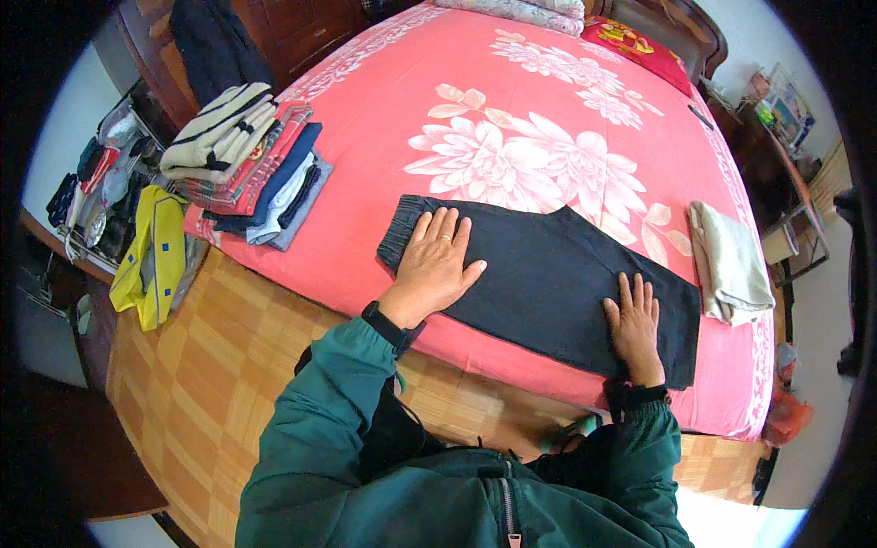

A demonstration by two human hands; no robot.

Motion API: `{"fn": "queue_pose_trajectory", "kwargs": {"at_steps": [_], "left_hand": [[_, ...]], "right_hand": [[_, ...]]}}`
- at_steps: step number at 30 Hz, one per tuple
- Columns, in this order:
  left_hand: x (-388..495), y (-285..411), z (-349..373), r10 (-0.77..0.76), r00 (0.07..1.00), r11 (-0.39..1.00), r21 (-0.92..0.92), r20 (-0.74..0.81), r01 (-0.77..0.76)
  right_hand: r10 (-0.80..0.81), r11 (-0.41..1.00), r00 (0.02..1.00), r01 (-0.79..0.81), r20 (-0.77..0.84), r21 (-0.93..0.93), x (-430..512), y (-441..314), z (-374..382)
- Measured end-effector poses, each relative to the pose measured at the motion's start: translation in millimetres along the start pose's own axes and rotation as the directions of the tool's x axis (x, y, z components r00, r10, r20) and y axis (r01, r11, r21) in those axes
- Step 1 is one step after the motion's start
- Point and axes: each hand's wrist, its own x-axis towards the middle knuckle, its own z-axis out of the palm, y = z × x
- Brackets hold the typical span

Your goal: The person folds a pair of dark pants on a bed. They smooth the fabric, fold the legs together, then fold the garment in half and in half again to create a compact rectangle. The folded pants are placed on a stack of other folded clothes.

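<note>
Black trousers with an elastic waistband (534, 274) lie folded lengthwise and flat on the bed, waistband to the left. My left hand (438, 264), with a ring on one finger, rests palm down near the waistband, its thumb spread. Towards the leg ends, my right hand (635, 329) also presses palm down on the cloth, fingers apart. Neither hand grips anything. A folded light-coloured cloth (732, 264) lies to the right of the trousers. To the left is a stack of folded clothes (253, 171), topped by a cream knit with black stripes (219, 130).
The bed has a pink floral sheet (370, 103). A red pillow (637, 51) and rolled bedding (521, 12) are at its far end. A yellow garment (154, 253) hangs at the left by a cluttered shelf (109, 181). A dark phone-like object (700, 116) lies near the right edge.
</note>
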Motion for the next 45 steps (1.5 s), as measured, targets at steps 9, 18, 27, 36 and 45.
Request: {"fn": "queue_pose_trajectory", "kwargs": {"at_steps": [9,18,27,36,45], "left_hand": [[-12.6,-16.0,-20.5,0.071,0.995,0.997,0.011,-0.065,-0.070],[-26.5,-22.6,-28.9,0.073,0.992,0.997,-0.004,-0.101,-0.074],[-28.6,-20.9,-37.6,0.085,0.991,0.993,0.087,-0.102,-0.076],[-33.4,-23.8,-46.3,-0.054,0.989,0.989,0.128,-0.137,0.072],[-33.3,-40.7,-45.5,-0.264,0.964,0.959,0.103,-0.005,0.263]], "right_hand": [[0.086,0.995,0.996,-0.084,0.021,-0.058,4.3,2.3,-1.5],[0.049,0.997,0.999,-0.049,0.005,-0.054,-0.2,-7.3,-5.9],[-0.204,0.977,0.974,0.208,-0.100,0.036,-5.6,-41.5,-6.3],[-0.360,0.925,0.926,0.370,-0.117,0.082,-13.5,-73.3,-11.7],[-0.381,0.917,0.917,0.391,-0.117,0.079,-16.5,-79.4,-9.7]]}}
